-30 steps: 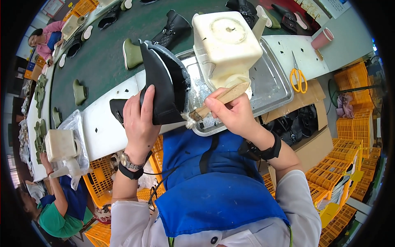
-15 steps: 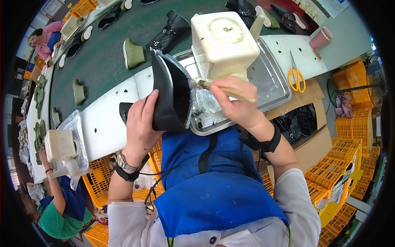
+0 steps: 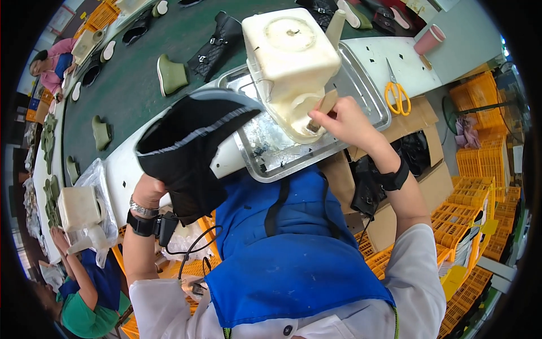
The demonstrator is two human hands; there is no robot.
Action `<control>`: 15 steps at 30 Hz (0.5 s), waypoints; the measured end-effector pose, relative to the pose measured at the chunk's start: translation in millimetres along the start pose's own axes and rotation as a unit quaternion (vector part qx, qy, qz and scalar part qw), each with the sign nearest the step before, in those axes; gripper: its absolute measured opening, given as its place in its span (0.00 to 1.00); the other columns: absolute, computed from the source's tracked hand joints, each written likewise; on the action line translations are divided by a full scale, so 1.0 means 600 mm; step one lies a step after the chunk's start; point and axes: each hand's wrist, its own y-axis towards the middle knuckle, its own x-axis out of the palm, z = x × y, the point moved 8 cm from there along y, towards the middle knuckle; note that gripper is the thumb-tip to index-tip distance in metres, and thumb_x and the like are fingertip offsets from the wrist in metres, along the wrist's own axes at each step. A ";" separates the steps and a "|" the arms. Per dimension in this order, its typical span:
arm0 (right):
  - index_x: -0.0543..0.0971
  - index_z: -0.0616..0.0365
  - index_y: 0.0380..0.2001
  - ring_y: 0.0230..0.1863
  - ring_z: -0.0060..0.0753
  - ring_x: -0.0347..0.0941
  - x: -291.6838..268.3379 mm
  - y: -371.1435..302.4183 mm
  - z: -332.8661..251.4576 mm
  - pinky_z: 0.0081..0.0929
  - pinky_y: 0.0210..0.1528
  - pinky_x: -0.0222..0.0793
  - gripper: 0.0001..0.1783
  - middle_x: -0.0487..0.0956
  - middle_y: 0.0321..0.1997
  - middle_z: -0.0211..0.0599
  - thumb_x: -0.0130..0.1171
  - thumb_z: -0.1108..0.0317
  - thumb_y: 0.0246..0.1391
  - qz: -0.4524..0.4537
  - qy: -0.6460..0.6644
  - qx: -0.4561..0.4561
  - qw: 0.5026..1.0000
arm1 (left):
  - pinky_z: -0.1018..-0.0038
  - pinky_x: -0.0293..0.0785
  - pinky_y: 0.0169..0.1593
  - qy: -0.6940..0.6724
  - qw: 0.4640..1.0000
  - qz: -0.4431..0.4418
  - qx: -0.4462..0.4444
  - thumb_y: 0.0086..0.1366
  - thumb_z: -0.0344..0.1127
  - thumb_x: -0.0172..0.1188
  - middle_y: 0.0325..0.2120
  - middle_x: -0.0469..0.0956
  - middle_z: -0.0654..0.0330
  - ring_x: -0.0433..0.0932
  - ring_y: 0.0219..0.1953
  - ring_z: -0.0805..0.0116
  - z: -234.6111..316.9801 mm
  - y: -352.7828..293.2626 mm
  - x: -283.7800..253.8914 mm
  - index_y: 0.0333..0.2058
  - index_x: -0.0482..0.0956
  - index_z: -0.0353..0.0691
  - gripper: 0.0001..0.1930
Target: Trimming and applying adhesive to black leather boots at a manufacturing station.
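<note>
My left hand (image 3: 150, 191) is closed round a black boot (image 3: 189, 161), its fingers largely hidden behind the boot. The boot's wide opening faces up and away, with a pale fuzzy edge along the rim. A wooden-handled brush (image 3: 327, 102) is pinched in my right hand (image 3: 349, 122). Its bristle end dips into the round cup at the foot of a white plastic container (image 3: 288, 42). That container stands on a metal tray (image 3: 265, 170) smeared with whitish residue and black scraps.
Orange-handled scissors (image 3: 397, 97) and a pink cup (image 3: 429, 39) are right of the tray. Green boots (image 3: 171, 75) and black boots (image 3: 217, 45) lie on the green surface. A cardboard box (image 3: 437, 141) holds black boots. Co-workers sit at the left.
The brush has gone from beside the boot's rim into the container's cup. My left hand has moved left and turned the boot so its opening faces up.
</note>
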 end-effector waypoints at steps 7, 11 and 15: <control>0.76 0.68 0.26 0.17 0.27 0.70 -0.040 -0.010 -0.002 0.24 0.22 0.64 0.14 0.75 0.17 0.39 0.56 0.64 0.48 -0.032 0.026 0.018 0.999 | 0.69 0.58 0.56 0.006 0.986 -0.127 -0.112 0.37 0.56 0.70 0.51 0.66 0.54 0.64 0.53 0.65 -0.060 0.013 0.051 0.52 0.63 0.31 0.48; 0.76 0.62 0.29 0.17 0.11 0.64 -0.070 0.001 0.013 0.11 0.21 0.61 0.10 0.73 0.18 0.26 0.54 0.65 0.52 0.017 0.146 0.130 0.981 | 0.69 0.57 0.56 -0.049 0.957 -0.226 -0.178 0.39 0.58 0.68 0.52 0.65 0.53 0.63 0.53 0.64 -0.097 0.016 0.101 0.53 0.61 0.30 0.48; 0.77 0.62 0.31 0.16 0.12 0.65 -0.063 0.029 -0.067 0.11 0.20 0.62 0.11 0.74 0.18 0.27 0.52 0.65 0.53 -0.018 0.316 0.018 0.948 | 0.70 0.55 0.57 -0.074 0.933 -0.259 -0.237 0.40 0.59 0.67 0.53 0.63 0.52 0.61 0.55 0.65 -0.128 0.018 0.126 0.55 0.58 0.30 0.50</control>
